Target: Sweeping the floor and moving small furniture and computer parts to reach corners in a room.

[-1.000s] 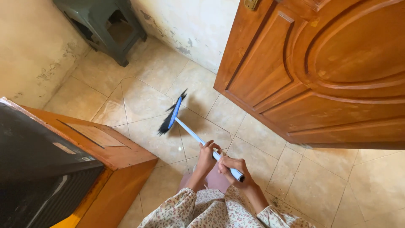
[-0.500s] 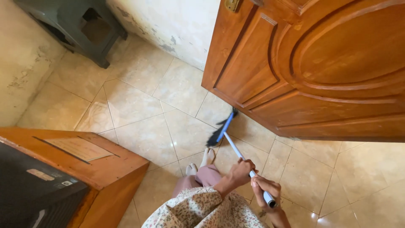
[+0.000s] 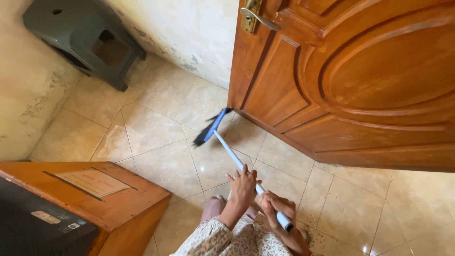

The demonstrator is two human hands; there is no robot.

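Observation:
I hold a broom with a pale blue handle [image 3: 232, 156] in both hands. My left hand [image 3: 243, 185] grips the handle lower down, and my right hand [image 3: 277, 208] is wrapped around it near the top end. The blue broom head with black bristles [image 3: 212, 128] rests on the beige tiled floor [image 3: 156, 132], close to the lower corner of the open wooden door [image 3: 350, 80]. My floral sleeves and pink trousers show at the bottom.
A grey plastic stool [image 3: 85, 38] stands in the far left corner against the stained wall [image 3: 189, 28]. A wooden cabinet [image 3: 95, 194] holding a dark screen [image 3: 33, 223] sits at the lower left. The door has a brass handle [image 3: 253, 16].
The broom head first swept right from the floor's middle toward the door's bottom edge, then moved back out to the left by the door's corner. Both hands shifted with it.

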